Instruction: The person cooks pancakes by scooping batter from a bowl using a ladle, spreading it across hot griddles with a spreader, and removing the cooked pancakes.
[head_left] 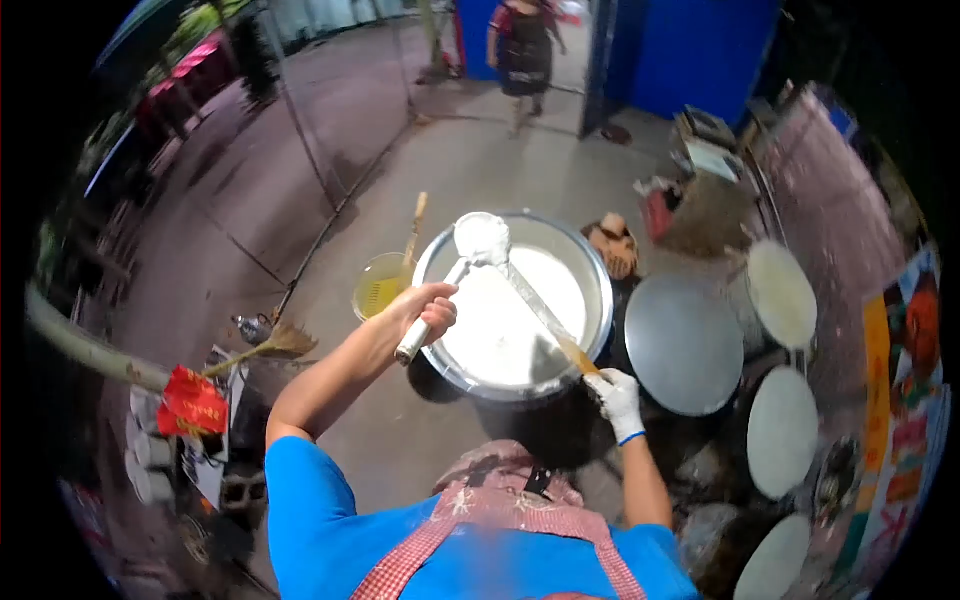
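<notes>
My bare left hand (pixel 428 310) is closed around the pale handle of a ladle (pixel 482 238). White batter coats the ladle's bowl, which is over the far rim of a large metal basin (pixel 598 340). White batter (pixel 515 320) lies inside the basin. In a white glove, my right hand (pixel 617 402) grips the yellowish handle of a long flat spatula (pixel 535 305). Its blade reaches across the basin and its far end meets the ladle's bowl; whether they touch or only overlap I cannot tell.
Left of the basin stands a container of yellow liquid (pixel 378 295) with a wooden-handled tool (pixel 416 225) in it. A round metal plate (pixel 684 345) and several pale round discs (pixel 783 432) are on the right. A person (pixel 524 50) is at the far doorway. A broom (pixel 285 342) lies left.
</notes>
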